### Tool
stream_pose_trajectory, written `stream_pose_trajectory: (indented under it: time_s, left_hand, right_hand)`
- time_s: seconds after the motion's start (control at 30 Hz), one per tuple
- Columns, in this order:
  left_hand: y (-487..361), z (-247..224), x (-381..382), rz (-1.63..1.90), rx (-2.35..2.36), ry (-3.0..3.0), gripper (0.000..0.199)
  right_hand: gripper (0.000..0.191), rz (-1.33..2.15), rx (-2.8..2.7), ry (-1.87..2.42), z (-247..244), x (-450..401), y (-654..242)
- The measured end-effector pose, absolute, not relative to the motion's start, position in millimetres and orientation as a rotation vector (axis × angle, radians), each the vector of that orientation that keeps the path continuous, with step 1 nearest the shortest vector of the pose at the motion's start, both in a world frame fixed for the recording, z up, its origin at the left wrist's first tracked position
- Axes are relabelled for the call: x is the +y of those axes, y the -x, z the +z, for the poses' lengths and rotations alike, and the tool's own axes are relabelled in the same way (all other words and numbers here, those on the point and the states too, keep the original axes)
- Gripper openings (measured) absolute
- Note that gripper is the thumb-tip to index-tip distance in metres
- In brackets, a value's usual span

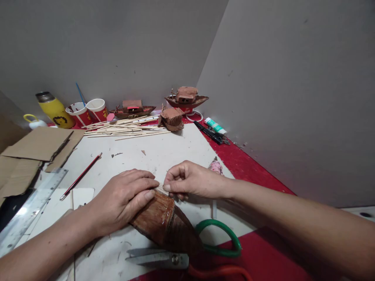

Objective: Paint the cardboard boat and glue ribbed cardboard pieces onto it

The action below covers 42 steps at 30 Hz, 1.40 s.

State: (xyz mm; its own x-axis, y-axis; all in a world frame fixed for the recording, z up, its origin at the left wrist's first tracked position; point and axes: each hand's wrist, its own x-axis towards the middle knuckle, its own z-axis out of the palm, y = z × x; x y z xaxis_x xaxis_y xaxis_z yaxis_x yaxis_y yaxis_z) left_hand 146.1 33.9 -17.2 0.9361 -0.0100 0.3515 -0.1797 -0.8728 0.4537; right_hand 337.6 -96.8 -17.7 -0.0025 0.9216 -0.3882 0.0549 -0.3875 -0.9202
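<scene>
A brown-painted model boat [156, 212] with a curved roof lies tilted on the white board in front of me. My left hand [125, 199] rests over its far left side, thumb on the roof and fingers bent over the edge, steadying it. Between my hands a pale, ridged strip [162, 189] shows at the roof's far edge. My right hand [187, 181] pinches the end of this strip between thumb and forefinger, its other fingers curled under. The boat's underside and much of the strip are hidden. Close below the boat lie open scissors [172, 259] with green and red handles.
Behind are thin wooden sticks [129, 128], a model boat [134, 109], another model boat [186, 97] and a brown model cabin [171, 118]. Paper cups [96, 109] and a yellow bottle [55, 111] stand left, near cardboard [43, 142], a pencil [82, 175] and a clear ruler [35, 208].
</scene>
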Motion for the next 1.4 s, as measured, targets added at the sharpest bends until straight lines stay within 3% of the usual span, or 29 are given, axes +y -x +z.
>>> stream_pose_trajectory:
  time_s: [0.23,0.63,0.93,1.4]
  left_hand:
    - [-145.3,-17.4,33.9,0.488,-0.133,-2.626,0.025]
    - [-147.2,-18.9,34.3,0.496,-0.166,-2.592,0.023]
    - [-146.2,-18.9,34.1,0.461,-0.184,-2.580,0.023]
    - [-143.8,-16.8,36.4,0.474,-0.171,-2.571,0.030]
  right_hand:
    - [0.022,1.399,-1.126,1.525,-17.5,-98.8,-334.2]
    - [0.029,1.377,-1.081,1.550,-17.8,-100.5,-328.3]
    - [0.011,1.158,-1.235,1.491,-14.6,-107.5,-328.5]
    - [0.019,1.097,-1.172,1.546,-9.7,-109.0,-336.0]
